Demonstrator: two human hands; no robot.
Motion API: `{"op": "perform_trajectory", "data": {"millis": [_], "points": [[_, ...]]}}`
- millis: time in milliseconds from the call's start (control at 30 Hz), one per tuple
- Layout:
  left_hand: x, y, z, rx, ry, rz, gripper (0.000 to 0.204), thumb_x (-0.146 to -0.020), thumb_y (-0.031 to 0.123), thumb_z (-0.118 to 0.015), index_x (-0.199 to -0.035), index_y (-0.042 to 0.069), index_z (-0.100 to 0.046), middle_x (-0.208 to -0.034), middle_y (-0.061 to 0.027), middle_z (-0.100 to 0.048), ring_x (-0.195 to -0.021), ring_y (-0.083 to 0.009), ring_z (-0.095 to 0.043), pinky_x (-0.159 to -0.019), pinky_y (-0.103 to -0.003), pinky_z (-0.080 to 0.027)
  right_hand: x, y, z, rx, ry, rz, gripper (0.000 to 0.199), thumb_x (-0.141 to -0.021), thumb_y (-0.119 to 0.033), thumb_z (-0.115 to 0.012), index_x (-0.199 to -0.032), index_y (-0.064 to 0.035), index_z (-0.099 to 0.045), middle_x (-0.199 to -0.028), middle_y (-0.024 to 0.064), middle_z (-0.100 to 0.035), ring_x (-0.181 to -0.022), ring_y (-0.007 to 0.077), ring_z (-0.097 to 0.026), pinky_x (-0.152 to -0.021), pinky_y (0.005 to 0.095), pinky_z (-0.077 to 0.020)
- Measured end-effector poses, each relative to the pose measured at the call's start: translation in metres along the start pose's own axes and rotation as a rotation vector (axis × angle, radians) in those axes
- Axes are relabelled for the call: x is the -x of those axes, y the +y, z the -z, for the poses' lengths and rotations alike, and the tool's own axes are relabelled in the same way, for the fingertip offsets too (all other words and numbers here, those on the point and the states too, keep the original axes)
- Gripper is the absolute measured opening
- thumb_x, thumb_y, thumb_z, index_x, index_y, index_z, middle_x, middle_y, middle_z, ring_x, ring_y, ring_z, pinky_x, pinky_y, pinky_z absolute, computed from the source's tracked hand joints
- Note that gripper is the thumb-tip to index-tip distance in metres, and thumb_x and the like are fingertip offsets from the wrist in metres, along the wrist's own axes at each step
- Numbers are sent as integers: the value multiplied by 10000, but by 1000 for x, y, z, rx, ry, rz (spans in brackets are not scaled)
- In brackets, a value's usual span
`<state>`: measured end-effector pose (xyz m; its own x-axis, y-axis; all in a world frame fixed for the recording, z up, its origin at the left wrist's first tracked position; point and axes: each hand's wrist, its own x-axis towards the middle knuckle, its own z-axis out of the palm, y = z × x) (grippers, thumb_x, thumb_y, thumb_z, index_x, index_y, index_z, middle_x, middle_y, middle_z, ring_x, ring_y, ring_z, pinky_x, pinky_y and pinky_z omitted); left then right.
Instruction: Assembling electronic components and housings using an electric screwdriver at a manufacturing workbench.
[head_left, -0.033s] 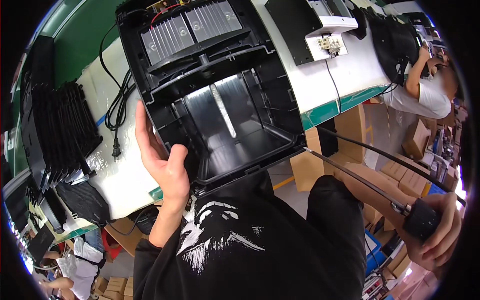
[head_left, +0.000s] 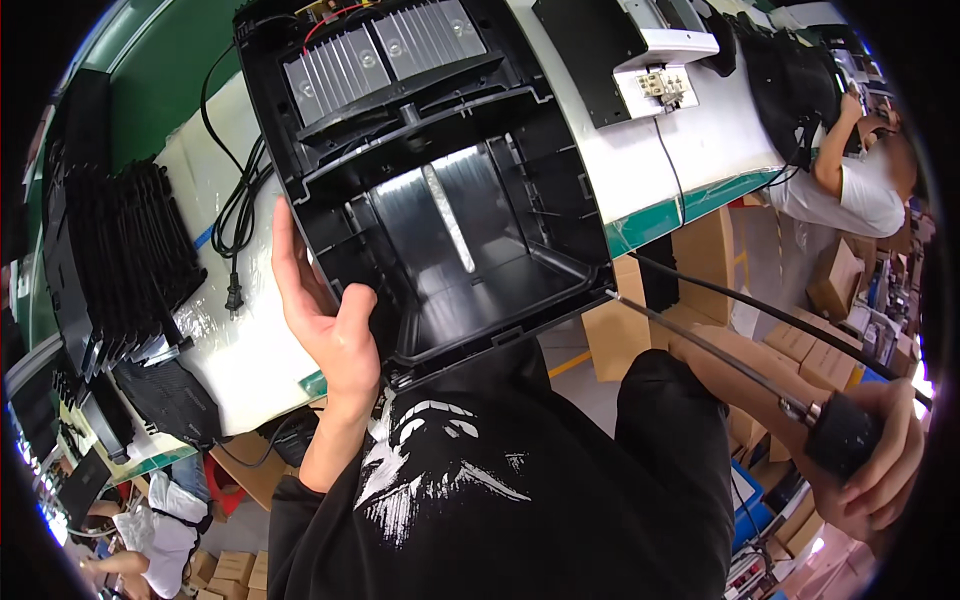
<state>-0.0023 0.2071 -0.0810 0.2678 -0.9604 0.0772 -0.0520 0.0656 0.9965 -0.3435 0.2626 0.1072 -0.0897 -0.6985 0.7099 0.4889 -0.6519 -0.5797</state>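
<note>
A large black plastic appliance housing (head_left: 470, 318), its open cavity facing up, sits at the bench edge against my body. Two finned silver heatsinks (head_left: 385, 55) are mounted in its far part. My left hand (head_left: 335, 335) grips the housing's near left side, fingers stretched along the outer wall and thumb bent at the rim. Held at the lower right in my right hand (head_left: 880, 465) is a black power screwdriver (head_left: 845, 437) with a long thin metal shaft (head_left: 705, 350). Its tip is at the housing's near right corner; whether a screw is there is too small to tell.
A coiled black power cord (head_left: 237, 220) lies left of the housing, beside stacked black plastic parts (head_left: 130, 250). To the right stand a metal bracket with a terminal block (head_left: 660, 88) and a black cable (head_left: 760, 305). Cardboard boxes (head_left: 815, 355) and a co-worker (head_left: 850, 190) are beyond.
</note>
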Motion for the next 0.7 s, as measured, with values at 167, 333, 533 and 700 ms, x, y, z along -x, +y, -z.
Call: {"op": "perform_trajectory", "data": {"millis": [167, 333, 533, 700], "points": [[2, 0, -2, -10, -12, 5, 803, -574, -50, -441, -1363, -38, -294, -1427, -140, -295, -1357, -218, -212, -1093, -300, -136, 5, 65, -28, 118, -93, 58, 187, -784, -211, -619, -789, -39, -545, -672, 21, -509, -499, 59, -511, -464, 144, -467], [2, 1, 1, -30, 17, 1, 792, -583, -44, -453, -1360, -37, -302, -1428, -136, -298, -1359, -212, -210, -1095, -299, -136, 14, 96, -35, 332, -237, -218, 584, -757, -511, -629, -1068, -35, -497, -753, 35, -501, -505, 102, -502, -423, 205, -456], [2, -2, 3, -51, 21, -7, 787, -586, -43, -453, -1358, -40, -304, -1426, -137, -301, -1356, -212, -216, -1097, -300, -140, 25, 123, -30, 288, -325, -204, 786, -723, -613, -581, -1204, -48, -320, -700, 84, -489, -475, 166, -491, -419, 269, -451], [3, 1, 0, -40, 17, -4, 786, -586, -43, -455, -1358, -41, -305, -1425, -135, -304, -1355, -214, -219, -1099, -302, -139, 39, 138, -38, 309, -206, -57, 930, -728, -703, -512, -1361, -80, -236, -709, 78, -461, -436, 140, -456, -368, 258, -420]]}}
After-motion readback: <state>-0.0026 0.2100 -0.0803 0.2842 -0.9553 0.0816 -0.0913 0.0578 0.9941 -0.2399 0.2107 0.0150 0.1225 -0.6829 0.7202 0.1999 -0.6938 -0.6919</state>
